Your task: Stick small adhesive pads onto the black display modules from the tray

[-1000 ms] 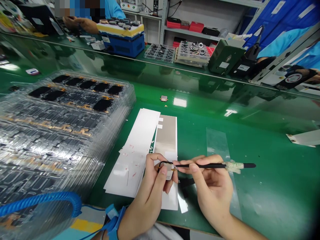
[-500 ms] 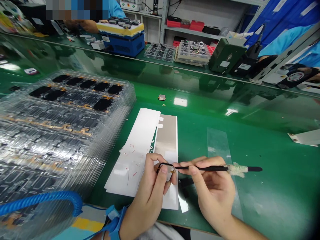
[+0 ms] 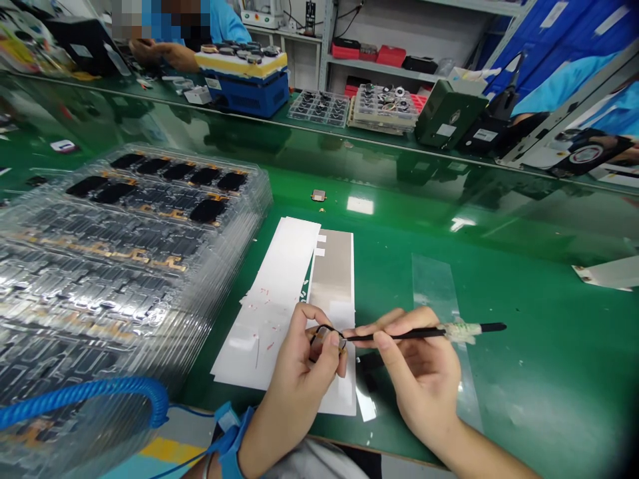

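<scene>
Bottom left: blue coiled cord, blue strap round the left wrist. Low centre, left hand — thumb and fingers closed on a small dark-rimmed panel, over the white sheets. Right hand, lower right of centre, fingers pinched round a slim black tool with tape near its back end; tip at the panel's right edge, exact contact too small to tell. Clear plastic strip right of the sheets. Stacked clear trays fill the left, black screens in upper pockets. Farther, upper centre, another small panel lies on the green bench. Top left, a co-worker's hands near a blue box.
</scene>
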`<state>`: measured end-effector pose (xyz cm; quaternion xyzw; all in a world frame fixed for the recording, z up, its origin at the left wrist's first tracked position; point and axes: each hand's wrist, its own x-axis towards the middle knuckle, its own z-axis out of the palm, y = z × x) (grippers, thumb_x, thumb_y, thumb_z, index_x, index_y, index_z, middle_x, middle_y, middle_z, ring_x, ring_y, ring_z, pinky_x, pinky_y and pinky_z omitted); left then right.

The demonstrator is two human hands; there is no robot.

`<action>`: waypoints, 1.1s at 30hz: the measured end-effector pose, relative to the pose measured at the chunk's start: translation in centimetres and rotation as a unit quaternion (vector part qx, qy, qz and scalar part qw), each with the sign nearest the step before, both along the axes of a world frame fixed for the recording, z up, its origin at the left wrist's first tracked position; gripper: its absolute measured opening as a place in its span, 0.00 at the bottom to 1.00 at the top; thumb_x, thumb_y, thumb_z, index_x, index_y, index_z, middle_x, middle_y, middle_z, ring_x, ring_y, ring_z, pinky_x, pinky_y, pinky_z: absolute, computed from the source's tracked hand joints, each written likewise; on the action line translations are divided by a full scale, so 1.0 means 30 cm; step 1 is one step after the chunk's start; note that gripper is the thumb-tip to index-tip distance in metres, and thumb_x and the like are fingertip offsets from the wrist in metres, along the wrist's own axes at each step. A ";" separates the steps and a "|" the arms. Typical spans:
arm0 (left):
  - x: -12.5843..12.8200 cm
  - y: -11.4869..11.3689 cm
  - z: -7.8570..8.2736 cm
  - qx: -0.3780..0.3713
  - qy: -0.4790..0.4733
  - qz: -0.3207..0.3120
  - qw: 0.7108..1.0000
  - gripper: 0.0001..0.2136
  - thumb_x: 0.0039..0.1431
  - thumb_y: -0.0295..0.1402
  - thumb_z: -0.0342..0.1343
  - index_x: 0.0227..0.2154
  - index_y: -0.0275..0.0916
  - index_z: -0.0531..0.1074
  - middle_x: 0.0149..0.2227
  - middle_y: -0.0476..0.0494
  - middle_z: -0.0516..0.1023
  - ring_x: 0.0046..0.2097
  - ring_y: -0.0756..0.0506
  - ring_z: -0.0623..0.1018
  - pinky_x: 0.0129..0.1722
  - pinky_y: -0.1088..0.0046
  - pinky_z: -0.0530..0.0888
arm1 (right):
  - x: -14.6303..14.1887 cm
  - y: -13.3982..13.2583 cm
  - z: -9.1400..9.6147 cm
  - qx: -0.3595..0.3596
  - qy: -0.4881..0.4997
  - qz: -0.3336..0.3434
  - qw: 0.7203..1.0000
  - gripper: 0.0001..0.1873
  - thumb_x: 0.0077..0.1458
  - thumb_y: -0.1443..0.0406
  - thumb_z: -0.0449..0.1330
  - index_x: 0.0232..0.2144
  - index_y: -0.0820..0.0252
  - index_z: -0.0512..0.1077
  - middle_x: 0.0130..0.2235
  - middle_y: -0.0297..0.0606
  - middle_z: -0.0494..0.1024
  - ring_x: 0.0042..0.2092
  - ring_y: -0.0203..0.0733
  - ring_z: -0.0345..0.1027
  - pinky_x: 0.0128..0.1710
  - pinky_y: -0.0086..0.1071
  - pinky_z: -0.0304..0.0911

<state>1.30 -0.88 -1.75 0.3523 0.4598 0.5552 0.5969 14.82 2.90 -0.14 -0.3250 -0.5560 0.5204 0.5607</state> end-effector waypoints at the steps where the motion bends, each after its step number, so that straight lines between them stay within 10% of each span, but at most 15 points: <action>1: 0.000 0.003 0.002 -0.004 -0.002 -0.001 1.000 0.11 0.68 0.42 0.50 0.36 0.44 0.55 0.21 0.58 0.68 0.18 0.57 0.56 0.18 0.82 0.53 | 0.001 -0.001 -0.001 -0.001 0.004 0.006 1.000 0.08 0.60 0.72 0.58 0.36 0.54 0.72 0.33 0.34 0.72 0.38 0.41 0.78 0.33 0.33 0.78; 12: -0.003 -0.024 0.007 0.033 0.169 -0.087 0.981 0.03 0.71 0.33 0.42 0.39 0.44 0.54 0.29 0.52 0.70 0.28 0.50 0.69 0.27 0.75 0.64 | 0.116 0.085 0.073 -0.003 -0.083 -0.085 0.993 0.04 0.59 0.69 0.62 0.35 0.56 0.70 0.34 0.34 0.79 0.36 0.36 0.78 0.38 0.28 0.77; 22: -0.006 -0.012 0.019 0.129 0.374 -0.262 0.880 0.04 0.70 0.30 0.40 0.41 0.42 0.59 0.31 0.48 0.72 0.29 0.46 0.73 0.28 0.71 0.63 | 0.216 -0.109 -0.097 -0.051 -0.177 -0.009 0.983 0.03 0.62 0.69 0.57 0.38 0.56 0.69 0.39 0.37 0.72 0.36 0.38 0.75 0.36 0.33 0.77; 33: -0.002 -0.011 0.014 0.096 0.396 -0.265 0.874 0.05 0.70 0.34 0.43 0.41 0.43 0.64 0.28 0.50 0.72 0.25 0.47 0.72 0.24 0.74 0.63 | 0.218 -0.101 -0.110 -0.075 -0.183 -0.012 0.980 0.01 0.61 0.67 0.60 0.36 0.57 0.70 0.37 0.36 0.74 0.34 0.38 0.76 0.34 0.31 0.76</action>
